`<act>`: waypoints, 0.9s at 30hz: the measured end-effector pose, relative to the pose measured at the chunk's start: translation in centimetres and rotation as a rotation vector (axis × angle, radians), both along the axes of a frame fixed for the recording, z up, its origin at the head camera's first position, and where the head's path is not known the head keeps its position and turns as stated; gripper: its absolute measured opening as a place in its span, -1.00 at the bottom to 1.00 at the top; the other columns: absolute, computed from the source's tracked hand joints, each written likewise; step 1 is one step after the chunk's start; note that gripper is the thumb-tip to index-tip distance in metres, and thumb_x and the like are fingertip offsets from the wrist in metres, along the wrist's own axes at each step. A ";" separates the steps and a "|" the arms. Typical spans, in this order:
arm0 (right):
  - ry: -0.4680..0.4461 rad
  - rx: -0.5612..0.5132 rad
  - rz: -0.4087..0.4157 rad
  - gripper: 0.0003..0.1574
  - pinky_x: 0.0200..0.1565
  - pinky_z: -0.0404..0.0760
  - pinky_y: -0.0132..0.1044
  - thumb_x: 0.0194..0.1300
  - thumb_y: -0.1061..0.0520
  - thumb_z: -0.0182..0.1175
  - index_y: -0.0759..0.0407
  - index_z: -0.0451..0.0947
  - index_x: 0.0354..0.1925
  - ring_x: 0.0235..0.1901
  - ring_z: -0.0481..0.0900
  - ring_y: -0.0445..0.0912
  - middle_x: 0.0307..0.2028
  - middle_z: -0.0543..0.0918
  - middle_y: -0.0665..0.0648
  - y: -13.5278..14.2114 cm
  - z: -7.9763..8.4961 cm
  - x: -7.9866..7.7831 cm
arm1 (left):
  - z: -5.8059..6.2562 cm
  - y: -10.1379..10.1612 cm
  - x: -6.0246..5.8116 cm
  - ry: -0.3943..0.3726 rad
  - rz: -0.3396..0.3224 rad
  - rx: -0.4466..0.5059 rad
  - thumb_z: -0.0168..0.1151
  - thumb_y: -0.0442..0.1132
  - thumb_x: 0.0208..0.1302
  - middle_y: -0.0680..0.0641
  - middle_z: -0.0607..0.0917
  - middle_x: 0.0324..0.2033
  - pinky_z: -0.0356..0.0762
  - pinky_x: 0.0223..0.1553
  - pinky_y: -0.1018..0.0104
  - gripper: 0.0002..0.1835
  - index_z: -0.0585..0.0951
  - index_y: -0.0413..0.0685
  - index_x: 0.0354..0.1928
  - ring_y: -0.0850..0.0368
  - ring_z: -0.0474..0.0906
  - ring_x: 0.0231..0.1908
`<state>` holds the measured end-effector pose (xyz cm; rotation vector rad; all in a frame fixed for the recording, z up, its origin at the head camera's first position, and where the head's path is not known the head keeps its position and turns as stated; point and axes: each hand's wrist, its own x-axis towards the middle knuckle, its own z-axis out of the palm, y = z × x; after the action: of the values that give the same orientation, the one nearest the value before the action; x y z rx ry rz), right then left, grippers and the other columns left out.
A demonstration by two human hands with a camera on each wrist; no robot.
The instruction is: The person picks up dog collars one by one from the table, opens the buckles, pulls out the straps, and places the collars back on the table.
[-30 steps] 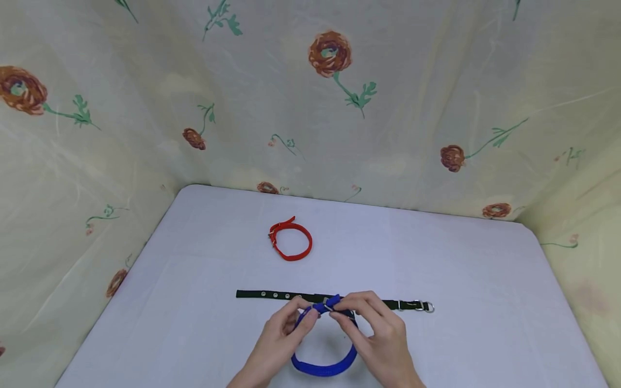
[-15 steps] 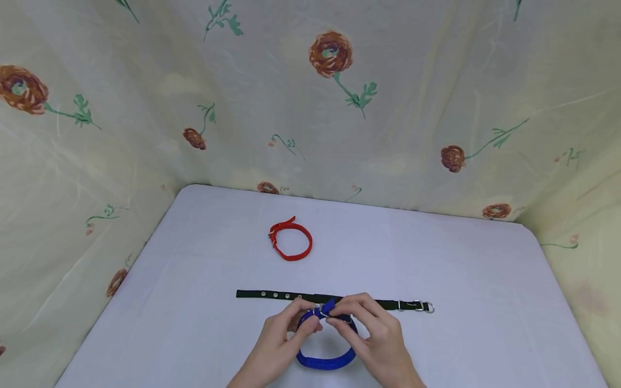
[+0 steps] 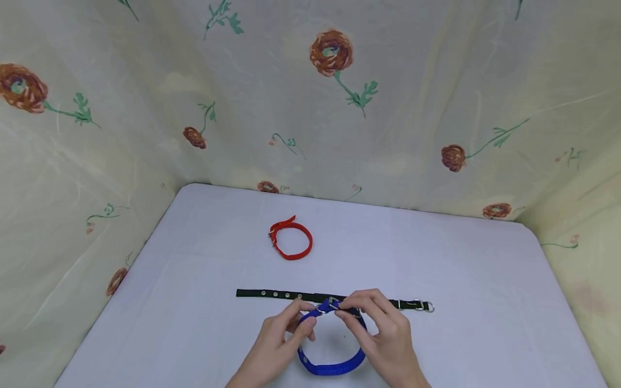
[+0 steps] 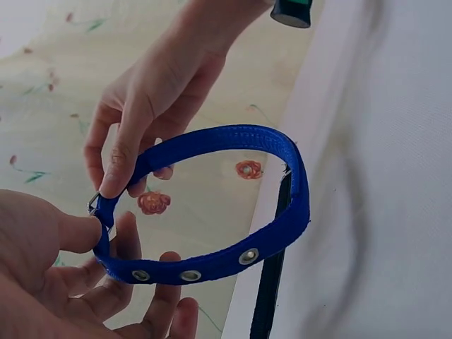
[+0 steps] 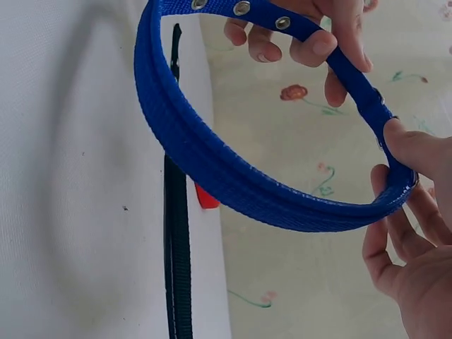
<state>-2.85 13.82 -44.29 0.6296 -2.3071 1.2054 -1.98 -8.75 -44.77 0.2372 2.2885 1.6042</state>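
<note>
A blue collar (image 3: pixel 335 369) with metal eyelets and a buckle (image 3: pixel 333 303) forms a closed loop held above the table. My left hand (image 3: pixel 278 334) pinches the strap left of the buckle between thumb and fingers. On the other side of the buckle, my right hand (image 3: pixel 383 328) pinches the collar. In the left wrist view the eyelets show along the near side of the blue collar (image 4: pixel 212 265). Behind the hands a black collar (image 3: pixel 252 293) lies stretched straight on the table, its middle partly hidden by the blue collar and right hand.
Farther back on the white table (image 3: pixel 461 258) a red collar (image 3: pixel 308 242) lies buckled in a loop. Cream cloth with printed flowers (image 3: pixel 331 52) hangs around the back and sides of the table.
The blue strap end that stuck up at the buckle now lies lower, and the metal buckle shows more plainly. The right hand has shifted slightly right, and the loop looks wider.
</note>
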 end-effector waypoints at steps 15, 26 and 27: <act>-0.026 0.071 0.103 -0.61 -0.05 0.66 -0.63 0.26 0.33 0.52 -0.02 0.68 -0.04 -0.14 0.74 -0.23 -0.07 0.73 -0.07 -0.1 -0.1 0.0 | 0.3 0.6 -0.2 -0.021 0.050 -0.051 0.15 0.23 0.61 0.14 0.45 -0.46 0.27 -0.37 0.43 -0.67 0.61 0.19 0.05 0.30 0.39 -0.41; -0.032 0.037 -0.098 -0.64 -0.17 0.59 -0.58 0.33 0.41 0.42 0.16 0.56 0.00 -0.26 0.63 -0.34 -0.18 0.77 -0.05 0.2 0.0 -0.2 | 0.1 -0.2 -0.2 -0.067 0.058 -0.017 0.16 0.16 0.63 -0.06 0.71 -0.33 0.45 -0.26 0.40 -0.66 0.58 0.04 0.01 0.18 0.55 -0.30; -0.039 0.011 -0.122 -0.66 -0.16 0.59 -0.59 0.34 0.42 0.40 0.18 0.56 -0.01 -0.27 0.63 -0.33 -0.19 0.78 -0.03 0.4 0.2 -0.3 | 0.1 -0.3 -0.2 -0.064 0.064 -0.010 0.15 0.15 0.64 -0.07 0.73 -0.34 0.48 -0.24 0.41 -0.66 0.58 0.03 0.00 0.18 0.57 -0.30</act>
<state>-3.12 14.18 -44.13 0.4657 -2.3491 1.1582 -2.22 -9.08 -44.72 0.1101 2.2759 1.6072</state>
